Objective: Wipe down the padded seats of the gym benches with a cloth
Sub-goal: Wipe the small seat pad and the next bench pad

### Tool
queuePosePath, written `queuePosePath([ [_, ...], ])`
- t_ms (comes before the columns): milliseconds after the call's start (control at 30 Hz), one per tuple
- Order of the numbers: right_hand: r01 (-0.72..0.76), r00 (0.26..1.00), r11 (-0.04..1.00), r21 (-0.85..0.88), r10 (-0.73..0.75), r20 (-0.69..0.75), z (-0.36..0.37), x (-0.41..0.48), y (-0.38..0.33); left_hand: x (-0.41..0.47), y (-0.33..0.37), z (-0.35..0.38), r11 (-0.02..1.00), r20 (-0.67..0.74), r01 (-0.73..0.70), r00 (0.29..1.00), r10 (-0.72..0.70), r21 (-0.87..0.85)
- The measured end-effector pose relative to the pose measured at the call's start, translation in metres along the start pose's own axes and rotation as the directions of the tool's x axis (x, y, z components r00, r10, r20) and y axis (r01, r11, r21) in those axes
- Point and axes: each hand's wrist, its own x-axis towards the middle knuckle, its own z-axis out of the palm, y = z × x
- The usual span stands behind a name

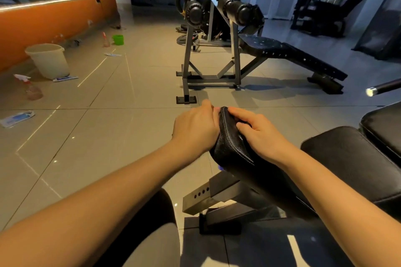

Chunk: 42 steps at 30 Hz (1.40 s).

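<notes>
Two benches on the tiled floor (108, 128) — far bench (293, 54) at far right, near bench (347, 158) at near right, its seat (230, 147) tilting up at centre. Bucket (48, 60) far left. Left hand (195, 129) presses the seat's left edge, fingers hidden — grip unclear. Right hand (258, 134) rests on top, fingers relaxed.

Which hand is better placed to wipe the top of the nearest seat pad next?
Probably right: the right hand lies on top of the seat pad; the left hand touches its side edge. No cloth is visible.
</notes>
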Motion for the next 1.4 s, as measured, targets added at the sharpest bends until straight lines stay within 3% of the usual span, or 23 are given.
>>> queuePosePath([
  [67,0.002,1.0,1.0,-0.003,-0.002,0.002,0.0,-0.002,-0.001,0.0,0.002,0.0,1.0,-0.017,-0.003,1.0,0.002,-0.024],
  [233,0.0,1.0,1.0,-0.014,0.0,-0.008,0.0,-0.001,0.001,-0.065,0.01,-0.018,0.978,-0.021,-0.192,0.981,0.191,-0.079],
  [400,0.026,1.0,1.0,-0.007,-0.026,-0.012,0.0,0.003,0.004,0.021,0.009,-0.003,0.999,0.055,0.022,0.998,-0.024,0.043],
  [500,0.004,1.0,1.0,0.001,-0.004,-0.021,0.0,0.002,0.004,0.052,0.005,0.004,0.997,0.155,0.037,0.987,-0.048,0.071],
  [667,0.019,1.0,0.999,0.034,-0.018,-0.017,-0.002,-0.002,0.001,-0.014,0.007,-0.009,0.993,-0.021,-0.069,0.998,0.067,-0.095],
  [767,0.005,1.0,1.0,0.024,-0.005,0.004,-0.004,0.0,0.002,-0.07,0.015,-0.02,0.969,0.018,-0.168,0.985,0.174,-0.179],
  [833,0.015,1.0,1.0,0.021,-0.015,0.002,-0.004,0.0,0.004,-0.065,0.02,-0.018,0.971,-0.039,-0.189,0.982,0.185,-0.149],
  [933,0.035,0.999,0.999,0.0,-0.035,0.002,-0.001,0.001,0.006,-0.016,0.018,-0.006,0.995,-0.059,-0.055,0.997,0.05,-0.081],
  [1067,0.021,1.0,1.0,0.001,-0.021,-0.016,0.0,0.0,0.005,0.048,-0.004,0.011,0.993,0.1,0.112,0.989,-0.108,-0.025],
  [1233,0.027,0.999,1.0,-0.006,-0.028,-0.019,0.0,0.0,0.005,-0.012,0.0,0.001,0.995,-0.046,-0.07,0.997,0.067,-0.077],
  [1400,0.03,0.999,0.999,-0.019,-0.03,-0.022,0.001,0.003,0.008,-0.039,0.001,-0.003,0.987,-0.061,-0.138,0.989,0.133,-0.084],
])
